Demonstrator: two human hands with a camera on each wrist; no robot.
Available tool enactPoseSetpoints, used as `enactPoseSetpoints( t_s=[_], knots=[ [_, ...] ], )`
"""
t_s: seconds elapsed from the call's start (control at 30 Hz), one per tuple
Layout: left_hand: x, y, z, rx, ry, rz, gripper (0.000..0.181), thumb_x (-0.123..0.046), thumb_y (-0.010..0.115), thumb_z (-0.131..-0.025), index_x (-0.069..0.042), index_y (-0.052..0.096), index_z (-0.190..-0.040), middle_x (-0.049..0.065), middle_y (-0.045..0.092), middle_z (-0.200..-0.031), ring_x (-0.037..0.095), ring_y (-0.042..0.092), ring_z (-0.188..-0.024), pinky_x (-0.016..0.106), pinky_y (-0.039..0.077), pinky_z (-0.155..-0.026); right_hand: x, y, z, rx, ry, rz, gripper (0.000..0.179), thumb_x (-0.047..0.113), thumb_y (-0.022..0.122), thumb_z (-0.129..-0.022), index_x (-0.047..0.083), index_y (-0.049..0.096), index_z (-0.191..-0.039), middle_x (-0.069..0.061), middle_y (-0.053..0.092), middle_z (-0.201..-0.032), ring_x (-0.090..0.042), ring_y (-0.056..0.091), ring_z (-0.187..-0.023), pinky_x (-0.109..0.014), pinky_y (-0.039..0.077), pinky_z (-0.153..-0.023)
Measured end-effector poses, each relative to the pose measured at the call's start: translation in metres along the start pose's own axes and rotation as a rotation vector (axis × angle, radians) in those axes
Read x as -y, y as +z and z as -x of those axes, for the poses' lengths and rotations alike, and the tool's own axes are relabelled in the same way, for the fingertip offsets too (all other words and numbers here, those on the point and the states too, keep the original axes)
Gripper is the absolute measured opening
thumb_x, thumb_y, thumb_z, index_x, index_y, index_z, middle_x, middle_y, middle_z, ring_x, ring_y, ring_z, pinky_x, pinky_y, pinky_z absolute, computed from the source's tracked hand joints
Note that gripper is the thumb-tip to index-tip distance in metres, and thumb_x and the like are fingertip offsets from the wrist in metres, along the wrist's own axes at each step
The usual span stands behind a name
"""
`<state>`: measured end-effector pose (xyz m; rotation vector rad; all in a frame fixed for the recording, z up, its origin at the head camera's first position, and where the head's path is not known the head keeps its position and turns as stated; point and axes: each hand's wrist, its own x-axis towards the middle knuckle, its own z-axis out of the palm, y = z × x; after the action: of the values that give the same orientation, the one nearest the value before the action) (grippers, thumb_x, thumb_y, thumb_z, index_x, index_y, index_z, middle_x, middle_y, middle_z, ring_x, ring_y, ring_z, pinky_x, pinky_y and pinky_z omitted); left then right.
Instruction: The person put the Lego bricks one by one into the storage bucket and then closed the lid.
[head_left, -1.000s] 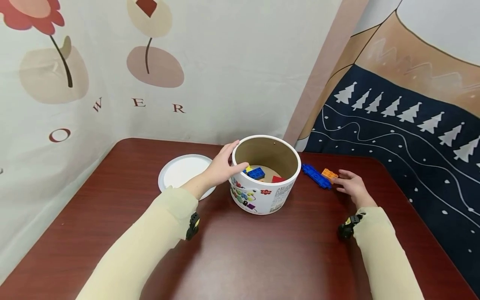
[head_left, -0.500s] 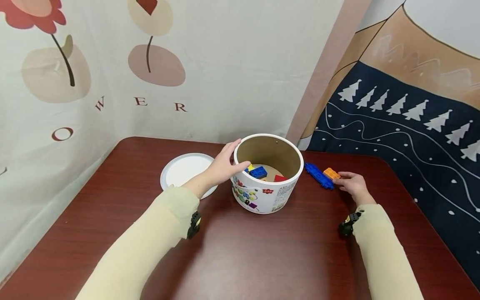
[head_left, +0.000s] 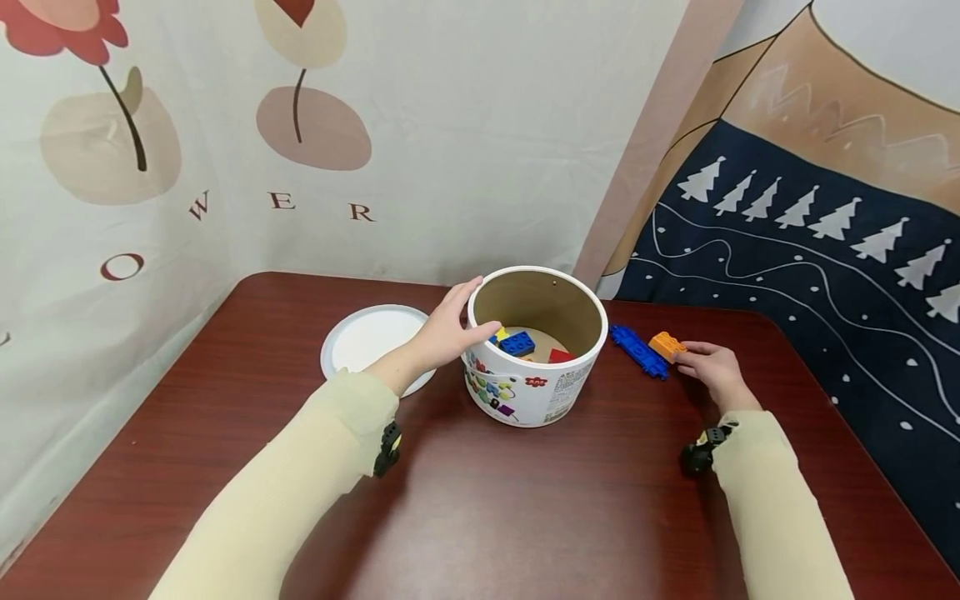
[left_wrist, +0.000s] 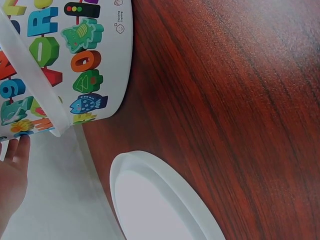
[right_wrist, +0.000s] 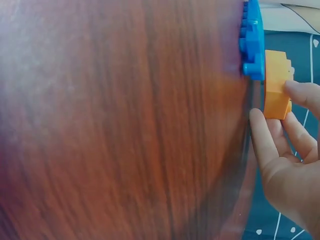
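My left hand (head_left: 447,331) holds the left side of a white toy bucket (head_left: 528,392), with the thumb over its rim; the left wrist view shows the fingertips at the rim. Farther right, my right hand (head_left: 712,371) pinches an orange toy building brick (head_left: 667,346) between thumb and fingers. In the right wrist view, the thumb lies on the studded side of the brick (right_wrist: 276,82). Beside the brick lies a long blue toy piece (head_left: 639,352) with knobs along its edge. Inside the bucket are a blue brick (head_left: 517,344), a red piece (head_left: 560,356) and a yellow piece (head_left: 502,334).
A round white lid (head_left: 367,333) lies on the dark red wooden table (head_left: 540,508), left of the bucket and partly behind my left forearm. A pale printed curtain (head_left: 465,167) hangs behind the table, and a navy cloth with white trees (head_left: 810,267) along the right.
My right hand has closed its fingers on the orange brick and drawn it slightly right, away from the blue piece. The left hand stays at the bucket. The head view has shifted slightly.
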<state>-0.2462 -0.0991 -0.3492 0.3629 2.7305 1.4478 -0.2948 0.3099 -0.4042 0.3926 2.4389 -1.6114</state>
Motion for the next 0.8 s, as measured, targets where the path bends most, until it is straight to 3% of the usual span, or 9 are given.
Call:
enactPoseSetpoints(
  t_s=[0.33,0.63,0.8],
  knots=[
    [-0.001,0.001,0.000,0.004,-0.011,0.007,0.080,-0.033,0.065,-0.086,-0.015,0.021,-0.150,0.009,0.026,-0.151,0.029,0.034,-0.135,0.046,0.040,-0.104,0.007,-0.007,0.009,0.031,-0.003,-0.162,0.057,0.007,0.056,-0.090,-0.008,0.032,-0.140,-0.023,0.031,-0.138,0.008,0.056,-0.071,-0.013,0.053,-0.072],
    [-0.003,0.000,0.002,0.000,-0.015,0.014,0.078,-0.033,0.064,-0.086,-0.015,0.021,-0.149,0.009,0.024,-0.152,0.028,0.034,-0.135,0.046,0.039,-0.105,0.019,-0.011,0.020,0.023,-0.082,-0.127,0.057,0.011,0.056,-0.091,-0.010,0.032,-0.138,-0.015,0.038,-0.128,0.009,0.057,-0.072,-0.013,0.053,-0.073],
    [-0.004,0.001,0.003,0.004,-0.012,0.016,0.079,-0.032,0.064,-0.086,-0.014,0.020,-0.150,0.010,0.023,-0.153,0.029,0.034,-0.135,0.047,0.040,-0.105,0.030,-0.014,0.027,0.036,-0.085,-0.148,0.057,0.011,0.058,-0.090,-0.008,0.034,-0.137,-0.007,0.042,-0.119,0.007,0.059,-0.074,-0.014,0.053,-0.077]
  ],
)
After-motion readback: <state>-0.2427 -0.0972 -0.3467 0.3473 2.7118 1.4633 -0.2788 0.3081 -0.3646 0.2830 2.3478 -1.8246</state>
